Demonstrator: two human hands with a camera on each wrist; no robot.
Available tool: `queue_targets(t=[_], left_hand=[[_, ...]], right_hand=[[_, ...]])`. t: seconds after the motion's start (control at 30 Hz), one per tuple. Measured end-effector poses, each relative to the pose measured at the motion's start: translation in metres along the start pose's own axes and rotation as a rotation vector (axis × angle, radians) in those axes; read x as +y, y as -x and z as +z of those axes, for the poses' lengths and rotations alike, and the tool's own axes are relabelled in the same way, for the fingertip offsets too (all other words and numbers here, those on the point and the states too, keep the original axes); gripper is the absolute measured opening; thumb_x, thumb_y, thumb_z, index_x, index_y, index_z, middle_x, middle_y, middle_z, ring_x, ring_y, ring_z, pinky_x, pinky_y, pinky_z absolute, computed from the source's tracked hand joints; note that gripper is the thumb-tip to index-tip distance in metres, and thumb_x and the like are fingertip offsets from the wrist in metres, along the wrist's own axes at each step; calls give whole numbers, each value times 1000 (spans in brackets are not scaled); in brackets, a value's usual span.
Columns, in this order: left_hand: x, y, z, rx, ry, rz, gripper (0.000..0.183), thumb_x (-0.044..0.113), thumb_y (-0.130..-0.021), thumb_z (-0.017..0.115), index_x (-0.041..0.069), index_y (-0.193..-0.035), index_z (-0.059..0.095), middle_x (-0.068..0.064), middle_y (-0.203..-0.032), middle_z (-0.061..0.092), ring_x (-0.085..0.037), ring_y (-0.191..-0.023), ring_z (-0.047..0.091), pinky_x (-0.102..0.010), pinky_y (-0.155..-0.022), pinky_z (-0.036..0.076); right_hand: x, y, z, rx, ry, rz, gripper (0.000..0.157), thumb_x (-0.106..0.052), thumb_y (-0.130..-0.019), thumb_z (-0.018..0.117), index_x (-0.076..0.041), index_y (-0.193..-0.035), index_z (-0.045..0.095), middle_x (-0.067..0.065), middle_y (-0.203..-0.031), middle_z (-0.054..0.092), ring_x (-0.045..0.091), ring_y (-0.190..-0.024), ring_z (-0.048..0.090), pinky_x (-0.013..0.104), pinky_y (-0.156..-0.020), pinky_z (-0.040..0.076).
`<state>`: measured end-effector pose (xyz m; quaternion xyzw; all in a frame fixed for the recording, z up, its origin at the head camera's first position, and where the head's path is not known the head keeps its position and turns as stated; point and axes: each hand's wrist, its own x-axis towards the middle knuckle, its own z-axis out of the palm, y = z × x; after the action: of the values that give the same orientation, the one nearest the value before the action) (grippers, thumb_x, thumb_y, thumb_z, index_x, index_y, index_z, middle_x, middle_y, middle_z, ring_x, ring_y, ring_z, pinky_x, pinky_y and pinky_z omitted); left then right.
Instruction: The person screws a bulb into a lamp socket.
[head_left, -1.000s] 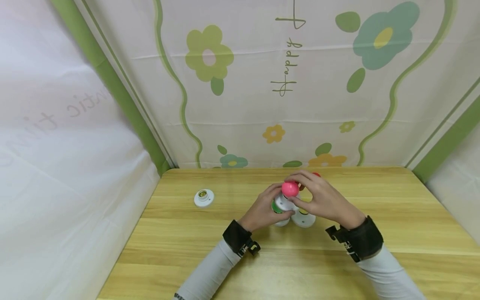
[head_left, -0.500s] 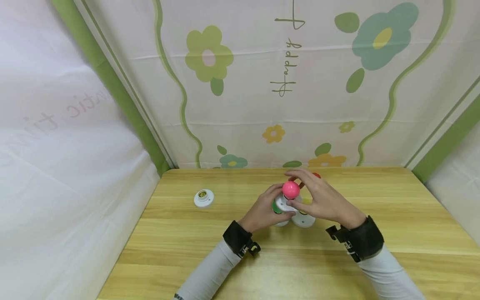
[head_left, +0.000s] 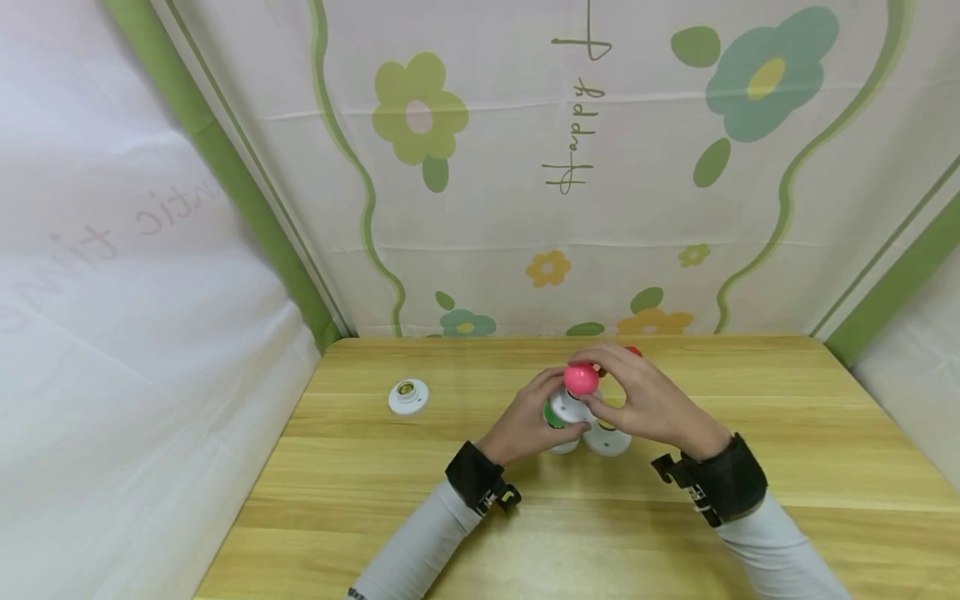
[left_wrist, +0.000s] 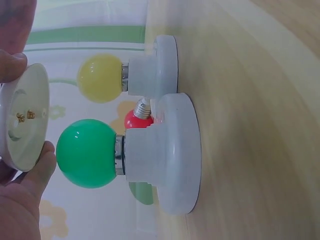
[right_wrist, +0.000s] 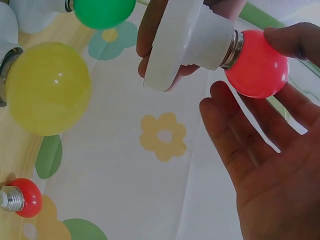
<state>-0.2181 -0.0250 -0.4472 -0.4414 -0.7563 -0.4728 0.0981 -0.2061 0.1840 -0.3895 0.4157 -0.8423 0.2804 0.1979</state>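
Raised off the table, a white lamp socket (head_left: pixel 567 406) is gripped at its round base by my left hand (head_left: pixel 523 425). A pinkish-red light bulb (right_wrist: pixel 257 65) sits in that socket, a strip of its metal thread showing in the right wrist view. My right hand (head_left: pixel 652 402) pinches the bulb's globe between thumb and fingers. Beneath the raised socket (left_wrist: pixel 30 117), whose hollow underside faces the left wrist camera, a green bulb (left_wrist: pixel 87 152) stands upright in its own white socket (left_wrist: pixel 177 155). Beside it, a yellow bulb (left_wrist: pixel 100 77) stands in another socket (left_wrist: pixel 167 65).
A loose red bulb (right_wrist: pixel 30 197) lies on the wooden table (head_left: pixel 360 517) behind the yellow one, its screw thread exposed. To the left stands a white socket (head_left: pixel 408 397) with no bulb. A printed fabric wall (head_left: pixel 487 200) rises behind the table's far edge.
Half a second ago my right thumb and fingers were spread a little looser around the pinkish-red bulb; now they pinch it again, as at first. My left hand and the socket have hardly moved.
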Motion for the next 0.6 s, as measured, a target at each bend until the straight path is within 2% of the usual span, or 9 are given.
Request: queue_targets(t=[0.13,0.37,0.5,0.6], left_hand=[[-15,1,5,-7,2,5,67,13,-77,81,8,-136,49,-5,-136,47,-16,-115,52,-27,-96,49],[-17,2,3,-41,-22,-2,66,22,-81,78,15,-139,46,2,-138,45,-8,-115,49,-23,-96,48],[-17,2,2,-40,-23,2,65,24,-82,77,16,-139,45,3,-139,44,-8,-117,49,-22,-97,46],[-15,1,3,-33,-31,2,66,22,-81,77,14,-139,46,2,-139,45,-9,-119,48,-23,-99,45]], right_hand=[[-1,-1,1,15,44,21,48,-25,-81,75,-11,-123,56,0,-121,57,11,-101,55,37,-79,55],[-3,-1,2,-14,89,117,49,-43,-84,72,-15,-120,53,-7,-111,55,7,-91,54,30,-71,54],[-3,0,2,-39,86,143,61,-49,-84,69,-18,-132,47,-6,-121,53,7,-96,53,31,-72,54],[-3,1,1,-51,62,108,62,-36,-86,69,-18,-140,44,-1,-135,49,12,-106,54,38,-78,54]])
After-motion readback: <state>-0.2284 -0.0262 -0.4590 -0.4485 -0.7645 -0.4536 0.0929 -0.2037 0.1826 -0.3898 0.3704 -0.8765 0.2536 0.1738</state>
